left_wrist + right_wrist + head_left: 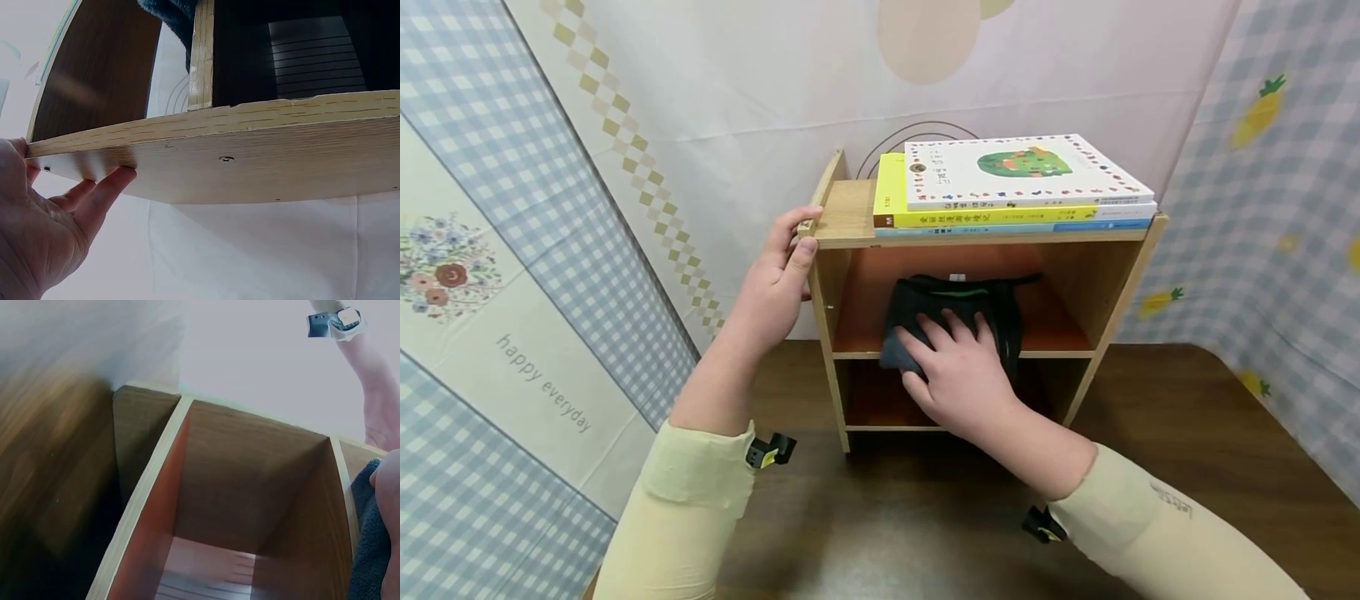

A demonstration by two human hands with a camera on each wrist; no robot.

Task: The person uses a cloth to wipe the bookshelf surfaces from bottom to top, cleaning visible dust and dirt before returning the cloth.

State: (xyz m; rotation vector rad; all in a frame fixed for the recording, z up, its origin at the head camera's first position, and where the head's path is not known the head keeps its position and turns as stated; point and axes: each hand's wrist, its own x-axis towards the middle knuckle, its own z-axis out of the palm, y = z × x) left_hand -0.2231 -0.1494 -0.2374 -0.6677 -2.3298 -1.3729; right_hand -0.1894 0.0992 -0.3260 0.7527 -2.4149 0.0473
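A small wooden bookshelf (1131, 287) stands on the brown table. My left hand (775, 287) grips the top front corner of its left side panel; in the left wrist view the fingers (100, 194) lie against the panel's outer face. On the middle shelf, a dark blue fuzzy cloth (951, 292) with black edging and a white tag hangs over the front edge. My right hand (962, 371) presses on this cloth with its fingers spread. The right wrist view shows only a strip of the cloth (365, 550) beside the hand.
Several books (1022, 179) lie stacked on the bookshelf's top board, a white-covered one uppermost. Below the cloth is a lower shelf (880, 400). Patterned fabric sheets (760, 83) hang behind and at both sides. The brown tabletop (880, 525) extends around the bookshelf.
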